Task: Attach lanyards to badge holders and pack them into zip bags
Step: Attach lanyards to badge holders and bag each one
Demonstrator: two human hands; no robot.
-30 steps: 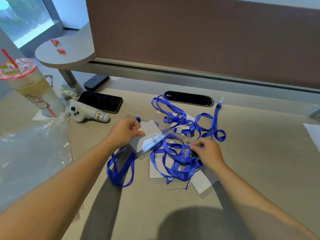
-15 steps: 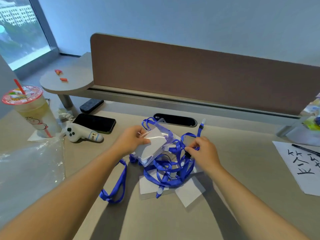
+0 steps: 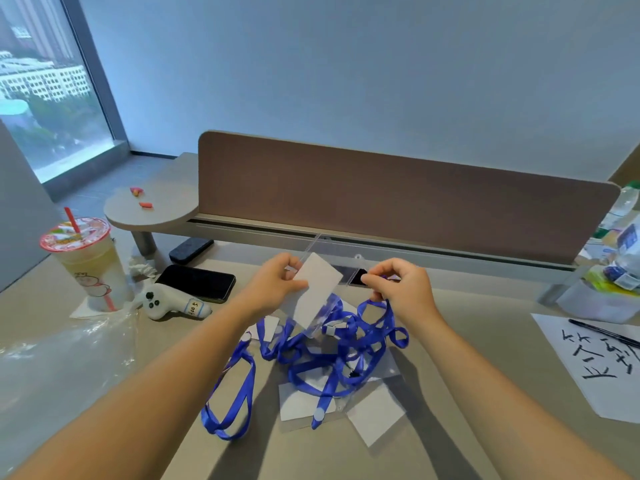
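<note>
Above the desk (image 3: 467, 341), the left hand (image 3: 273, 285) pinches a clear badge holder (image 3: 317, 294) with a white card inside, lifted off the surface and tilted. The right hand (image 3: 398, 285), just to its right, has its fingers curled and pinching the end of a blue lanyard (image 3: 375, 318); the clip itself is hidden in the fingers. Below both hands a tangle of blue lanyards (image 3: 325, 362) lies over more card holders (image 3: 304, 400). To the far left stand a drink cup (image 3: 88, 265), a phone (image 3: 201, 282) and a white controller (image 3: 166, 304); crumpled plastic bags (image 3: 62, 351) lie near left.
</note>
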